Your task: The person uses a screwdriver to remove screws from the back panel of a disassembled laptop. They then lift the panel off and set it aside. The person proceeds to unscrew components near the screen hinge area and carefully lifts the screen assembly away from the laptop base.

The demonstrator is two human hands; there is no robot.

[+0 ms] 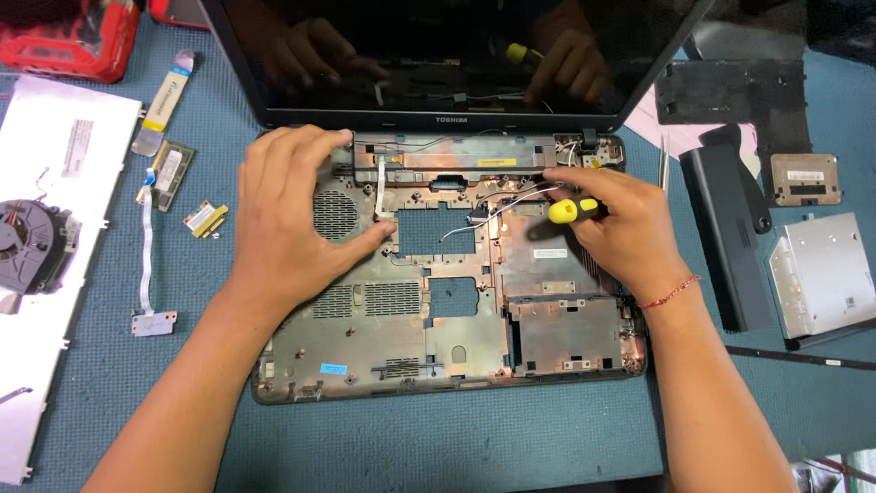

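One laptop base [456, 338], two hands, right hand [630, 228] gripping one screwdriver [570, 210]

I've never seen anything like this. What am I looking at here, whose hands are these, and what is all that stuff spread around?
This is one picture from a camera worn on a person's head, looking down at their own bare hands. On a blue mat lies an opened laptop base, its insides exposed, with the dark screen tilted back behind it. The left hand rests on the base near a white ribbon cable. The right hand holds a screwdriver with a yellow and black handle. Removed parts lie around: a cooling fan at the left, a memory module, a black battery and a silver disc drive at the right.
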